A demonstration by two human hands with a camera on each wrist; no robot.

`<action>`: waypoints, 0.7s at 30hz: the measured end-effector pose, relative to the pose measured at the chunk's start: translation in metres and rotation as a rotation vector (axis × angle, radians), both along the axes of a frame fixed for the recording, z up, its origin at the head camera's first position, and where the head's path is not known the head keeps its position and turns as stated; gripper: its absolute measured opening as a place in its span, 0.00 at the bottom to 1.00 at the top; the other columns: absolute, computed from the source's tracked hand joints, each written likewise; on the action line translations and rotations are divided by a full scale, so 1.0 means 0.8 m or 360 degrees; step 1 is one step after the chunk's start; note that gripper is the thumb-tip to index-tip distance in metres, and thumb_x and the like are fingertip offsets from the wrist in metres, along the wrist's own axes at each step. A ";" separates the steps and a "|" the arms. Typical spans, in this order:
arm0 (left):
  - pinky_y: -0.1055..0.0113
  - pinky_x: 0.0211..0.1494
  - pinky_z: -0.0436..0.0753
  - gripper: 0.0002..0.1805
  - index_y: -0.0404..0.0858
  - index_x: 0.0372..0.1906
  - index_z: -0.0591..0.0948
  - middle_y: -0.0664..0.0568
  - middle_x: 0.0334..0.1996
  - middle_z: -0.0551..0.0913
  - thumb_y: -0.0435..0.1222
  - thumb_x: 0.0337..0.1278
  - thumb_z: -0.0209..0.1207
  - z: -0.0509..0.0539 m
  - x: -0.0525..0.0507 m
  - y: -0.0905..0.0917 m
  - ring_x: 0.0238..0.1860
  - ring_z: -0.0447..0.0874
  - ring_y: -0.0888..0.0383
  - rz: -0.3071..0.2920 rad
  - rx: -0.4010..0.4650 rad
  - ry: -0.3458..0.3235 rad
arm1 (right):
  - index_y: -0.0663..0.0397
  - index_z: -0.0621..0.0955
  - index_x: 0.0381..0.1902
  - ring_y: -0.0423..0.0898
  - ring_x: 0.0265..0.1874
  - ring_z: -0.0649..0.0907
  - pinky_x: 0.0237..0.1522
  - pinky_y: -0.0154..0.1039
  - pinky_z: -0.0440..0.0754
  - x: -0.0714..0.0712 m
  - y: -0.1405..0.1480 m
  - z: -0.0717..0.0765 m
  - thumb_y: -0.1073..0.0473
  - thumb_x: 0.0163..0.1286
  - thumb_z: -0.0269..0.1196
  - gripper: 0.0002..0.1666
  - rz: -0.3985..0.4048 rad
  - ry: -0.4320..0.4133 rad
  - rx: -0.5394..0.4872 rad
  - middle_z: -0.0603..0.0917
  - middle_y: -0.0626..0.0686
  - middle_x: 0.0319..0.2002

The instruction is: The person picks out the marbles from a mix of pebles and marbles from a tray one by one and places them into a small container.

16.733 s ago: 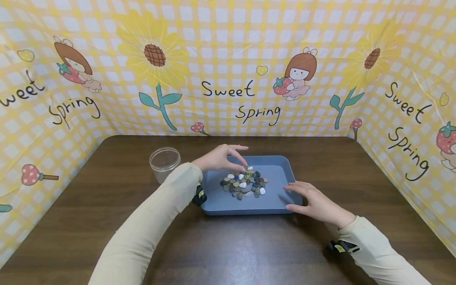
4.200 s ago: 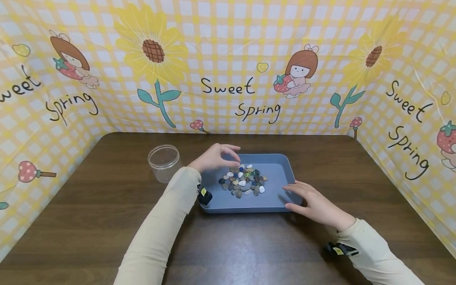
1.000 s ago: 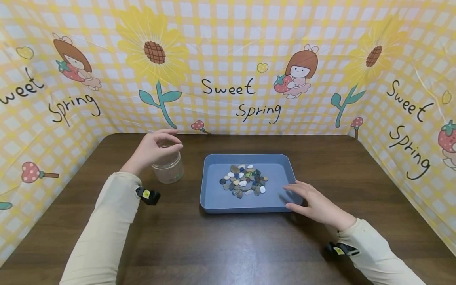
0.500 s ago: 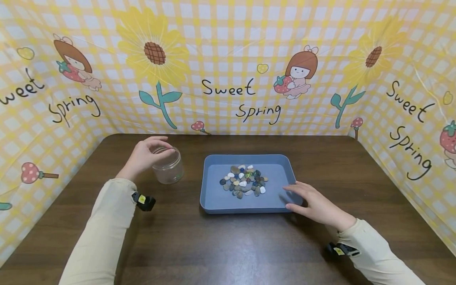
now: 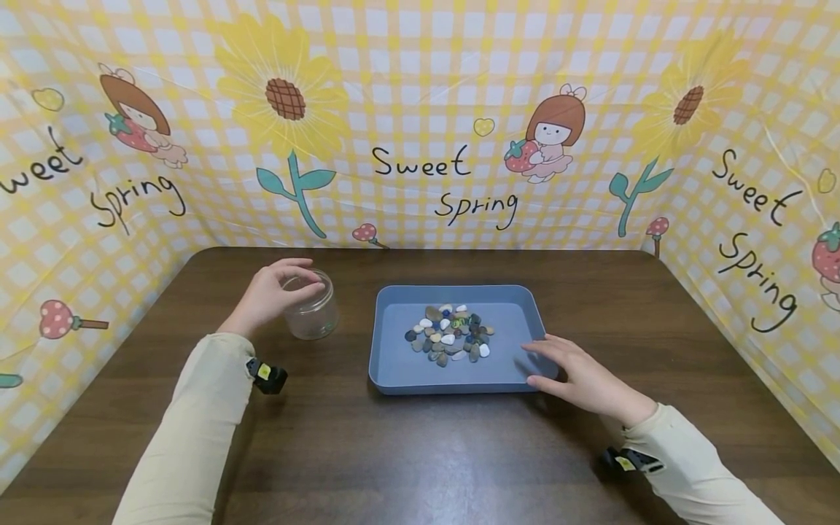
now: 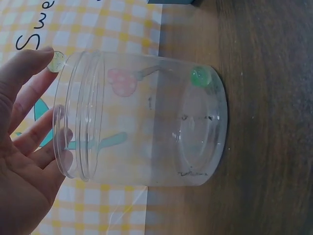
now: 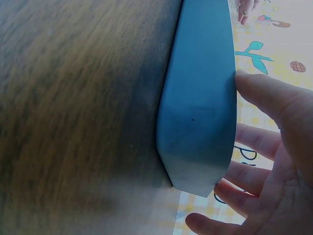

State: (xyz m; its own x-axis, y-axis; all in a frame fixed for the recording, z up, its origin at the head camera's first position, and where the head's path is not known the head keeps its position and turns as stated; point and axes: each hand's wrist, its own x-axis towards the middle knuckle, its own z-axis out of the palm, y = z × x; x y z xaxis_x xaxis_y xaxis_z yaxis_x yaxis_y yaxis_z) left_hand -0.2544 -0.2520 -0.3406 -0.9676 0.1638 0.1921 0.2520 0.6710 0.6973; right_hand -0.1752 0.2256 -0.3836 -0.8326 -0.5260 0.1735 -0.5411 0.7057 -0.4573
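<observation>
My left hand is over the mouth of a clear plastic jar. Thumb and forefinger pinch a pale yellow-green glass marble at the jar's rim, plain in the left wrist view. Inside, a green marble lies at the bottom. On the right, my right hand rests at the edge of a blue-grey tray, fingers spread and nearly straight. In the tray lies a pile of pebbles, white, grey and brown, with several greenish patterned marbles among them.
Jar and tray stand apart on a dark wooden table. A yellow checked cloth with printed flowers and lettering closes off the back and both sides.
Left hand has gone from over the tray's pebbles leftward to the jar, then lowered slightly at its mouth during the last second. Right hand has stayed at the tray's edge.
</observation>
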 end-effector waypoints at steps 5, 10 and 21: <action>0.42 0.68 0.60 0.18 0.37 0.42 0.84 0.43 0.64 0.70 0.48 0.54 0.62 -0.004 -0.004 -0.003 0.67 0.62 0.41 0.0001 -0.0037 -0.0006 | 0.57 0.74 0.59 0.67 0.64 0.65 0.59 0.65 0.67 0.003 -0.001 0.006 0.50 0.64 0.62 0.28 -0.0024 -0.0064 0.0040 0.74 0.67 0.60; 0.42 0.68 0.60 0.16 0.35 0.42 0.84 0.42 0.64 0.70 0.44 0.55 0.62 -0.001 -0.002 0.000 0.67 0.62 0.40 -0.0006 -0.0073 0.0004 | 0.57 0.74 0.59 0.67 0.64 0.65 0.59 0.65 0.67 0.003 -0.001 0.007 0.50 0.64 0.62 0.29 -0.0030 -0.0071 0.0044 0.73 0.67 0.60; 0.42 0.67 0.61 0.15 0.36 0.43 0.84 0.43 0.64 0.70 0.42 0.55 0.63 -0.003 -0.002 0.002 0.68 0.61 0.41 -0.0011 -0.0117 0.0011 | 0.58 0.74 0.59 0.67 0.64 0.65 0.60 0.65 0.66 0.003 -0.001 0.006 0.51 0.64 0.62 0.29 -0.0026 -0.0070 0.0039 0.74 0.66 0.60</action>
